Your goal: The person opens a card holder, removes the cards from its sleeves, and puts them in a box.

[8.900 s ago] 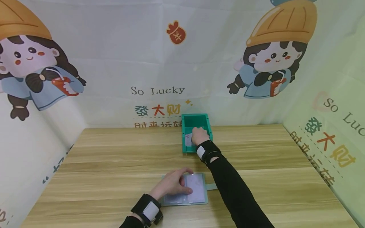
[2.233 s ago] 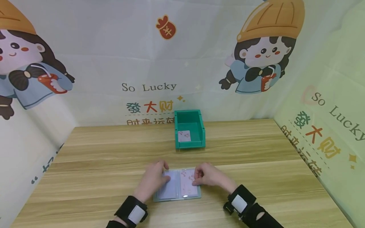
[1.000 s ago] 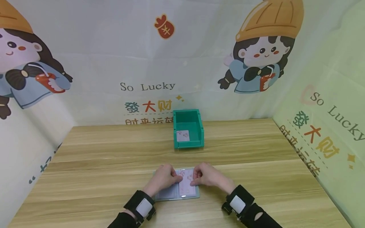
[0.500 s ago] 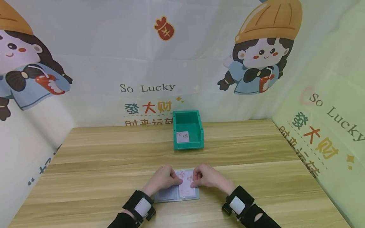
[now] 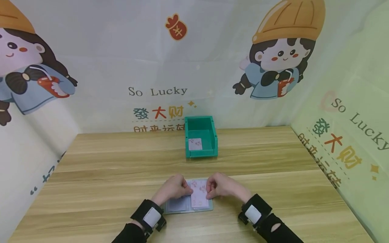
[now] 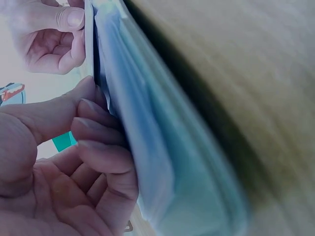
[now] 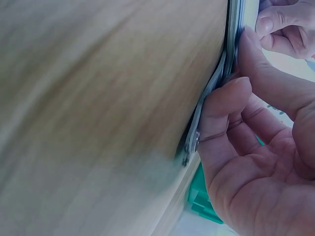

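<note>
A small light-blue card album lies spread on the table, with clear pocket pages. Over its right page is a pale pink card with a darker flower print. My left hand pinches the card's left edge between thumb and fingers. At the right edge, my right hand pinches the same card. In the left wrist view the clear sleeves stand up in loose layers below the fingers. The right wrist view shows the album's strap with a metal snap, against the curled index finger.
A green plastic bin stands at the back of the wooden table; another pink printed card lies in its front left. A printed cloth backdrop rises behind the table and along its sides.
My right hand has come from the green bin back to the album, where a printed card now covers the right page. My left hand has shifted right from the left page onto the card.
</note>
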### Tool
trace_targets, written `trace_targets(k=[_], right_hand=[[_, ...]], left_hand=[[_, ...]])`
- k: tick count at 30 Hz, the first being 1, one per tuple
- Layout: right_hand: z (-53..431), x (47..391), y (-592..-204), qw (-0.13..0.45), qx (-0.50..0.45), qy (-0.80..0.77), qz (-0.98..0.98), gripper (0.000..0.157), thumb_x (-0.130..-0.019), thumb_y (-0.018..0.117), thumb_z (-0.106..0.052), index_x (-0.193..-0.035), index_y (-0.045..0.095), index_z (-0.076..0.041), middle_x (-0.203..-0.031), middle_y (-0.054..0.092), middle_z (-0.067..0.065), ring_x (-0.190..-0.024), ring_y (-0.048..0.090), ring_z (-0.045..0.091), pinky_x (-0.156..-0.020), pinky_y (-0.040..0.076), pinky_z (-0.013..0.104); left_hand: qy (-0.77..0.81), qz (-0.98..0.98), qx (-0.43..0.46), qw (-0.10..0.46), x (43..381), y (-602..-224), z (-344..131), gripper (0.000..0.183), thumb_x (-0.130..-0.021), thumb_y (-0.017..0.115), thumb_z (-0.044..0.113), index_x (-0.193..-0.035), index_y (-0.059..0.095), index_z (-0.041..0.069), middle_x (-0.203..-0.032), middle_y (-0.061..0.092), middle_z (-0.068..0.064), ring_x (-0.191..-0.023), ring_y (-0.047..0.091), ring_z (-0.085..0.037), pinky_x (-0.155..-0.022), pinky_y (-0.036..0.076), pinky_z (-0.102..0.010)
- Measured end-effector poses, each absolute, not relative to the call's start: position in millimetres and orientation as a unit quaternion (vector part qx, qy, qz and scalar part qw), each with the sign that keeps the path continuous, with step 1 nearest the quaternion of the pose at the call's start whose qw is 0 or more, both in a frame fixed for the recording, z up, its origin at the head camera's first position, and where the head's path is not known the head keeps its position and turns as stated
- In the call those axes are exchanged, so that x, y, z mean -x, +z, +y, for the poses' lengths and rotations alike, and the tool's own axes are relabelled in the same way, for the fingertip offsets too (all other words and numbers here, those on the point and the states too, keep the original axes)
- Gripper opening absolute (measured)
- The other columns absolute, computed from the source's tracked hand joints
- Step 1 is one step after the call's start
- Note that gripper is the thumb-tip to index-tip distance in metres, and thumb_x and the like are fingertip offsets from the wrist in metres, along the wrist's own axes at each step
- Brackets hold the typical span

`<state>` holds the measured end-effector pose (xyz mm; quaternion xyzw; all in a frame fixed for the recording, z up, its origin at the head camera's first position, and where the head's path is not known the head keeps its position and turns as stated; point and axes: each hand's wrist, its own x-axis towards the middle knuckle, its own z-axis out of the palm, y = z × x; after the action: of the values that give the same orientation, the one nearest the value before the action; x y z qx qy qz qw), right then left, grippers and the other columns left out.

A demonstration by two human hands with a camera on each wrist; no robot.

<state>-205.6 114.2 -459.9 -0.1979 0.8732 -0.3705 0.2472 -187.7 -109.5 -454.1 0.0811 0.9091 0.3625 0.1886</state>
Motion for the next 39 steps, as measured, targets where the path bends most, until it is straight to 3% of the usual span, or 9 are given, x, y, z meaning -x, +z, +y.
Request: trace_targets(k=[39], right_hand=[[114,208,-459,0.251,0.206,-0.361,0.874,0.021,-0.087,0.082,0.001,-0.077,0.065,-0.006,-0.067,0.05,-0.004,-0.059,0.046,0.01,-0.052,0.039,0.021]], left_hand=[[0.359,0.908,-0.065,0.207,188,-445,-126,0.017,-0.094,0.078,0.01,-0.081,0.069,0.001,-0.076,0.06,-0.003,-0.071,0.051,-0.016,-0.063,0.036,-0.026]])
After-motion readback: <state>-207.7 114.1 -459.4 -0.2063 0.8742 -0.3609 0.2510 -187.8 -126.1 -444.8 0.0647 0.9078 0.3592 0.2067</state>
